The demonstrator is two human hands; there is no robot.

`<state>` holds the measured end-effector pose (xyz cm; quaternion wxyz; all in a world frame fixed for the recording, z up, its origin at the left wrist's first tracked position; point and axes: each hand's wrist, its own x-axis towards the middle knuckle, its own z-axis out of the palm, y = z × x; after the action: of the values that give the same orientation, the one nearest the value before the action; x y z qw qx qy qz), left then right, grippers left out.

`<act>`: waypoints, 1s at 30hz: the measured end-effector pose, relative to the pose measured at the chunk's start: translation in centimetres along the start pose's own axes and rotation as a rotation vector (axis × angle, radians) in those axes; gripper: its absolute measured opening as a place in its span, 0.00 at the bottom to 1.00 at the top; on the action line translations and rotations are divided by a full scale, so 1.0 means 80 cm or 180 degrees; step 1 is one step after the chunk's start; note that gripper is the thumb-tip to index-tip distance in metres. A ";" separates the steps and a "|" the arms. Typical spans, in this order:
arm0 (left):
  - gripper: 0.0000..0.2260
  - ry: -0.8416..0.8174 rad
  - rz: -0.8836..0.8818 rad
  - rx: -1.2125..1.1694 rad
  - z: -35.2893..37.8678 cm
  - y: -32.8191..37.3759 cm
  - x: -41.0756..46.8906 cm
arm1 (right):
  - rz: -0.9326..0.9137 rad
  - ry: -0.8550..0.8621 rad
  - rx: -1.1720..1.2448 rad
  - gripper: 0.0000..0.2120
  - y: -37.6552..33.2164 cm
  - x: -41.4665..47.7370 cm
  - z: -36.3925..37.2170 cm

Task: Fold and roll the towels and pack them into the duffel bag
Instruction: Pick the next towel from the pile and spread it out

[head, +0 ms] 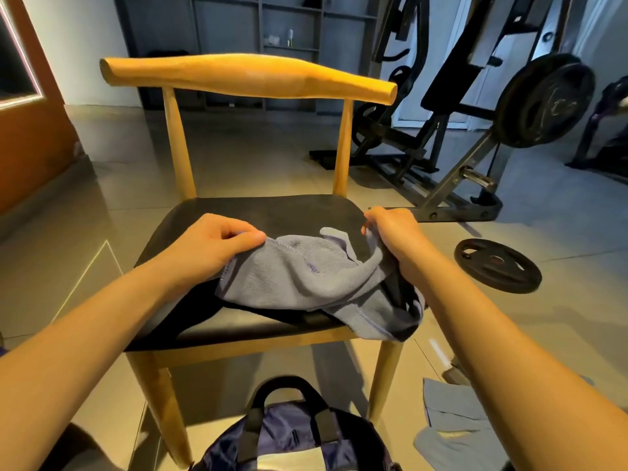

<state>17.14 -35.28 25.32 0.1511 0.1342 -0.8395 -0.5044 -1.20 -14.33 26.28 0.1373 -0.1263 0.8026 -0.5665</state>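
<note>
Nearest you, the bag [292,436] sits on the floor in front of the chair [272,212], handles up. More towels [452,423] lie on the floor to its right, under your right forearm. On the black seat a grey towel [299,277] lies crumpled, its near right corner hanging over the front edge. Your left hand [210,243] pinches its left edge between thumb and fingers; your right hand [390,229] grips its far right corner with curled fingers. Right of the chair a plate [498,265] lies flat on the floor. Farther back stand a weight machine [475,96] and shelves [258,28].
</note>
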 end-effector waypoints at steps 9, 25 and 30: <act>0.04 0.0548 -0.0139 0.0043 -0.001 -0.020 0.022 | -0.0585 -0.0411 -0.1670 0.20 -0.003 0.083 0.062; 0.07 -0.0015 -0.0235 0.0188 -0.014 -0.032 0.030 | -0.0365 -0.0563 -0.2293 0.18 0.019 0.119 0.063; 0.07 -0.0017 -0.0210 0.0136 -0.011 -0.025 0.024 | -0.0429 -0.0406 -0.2179 0.09 0.030 0.124 0.065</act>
<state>15.86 -37.57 24.17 0.1293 0.1636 -0.8456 -0.4914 -8.63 -21.66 21.60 0.0992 -0.2528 0.9257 -0.2635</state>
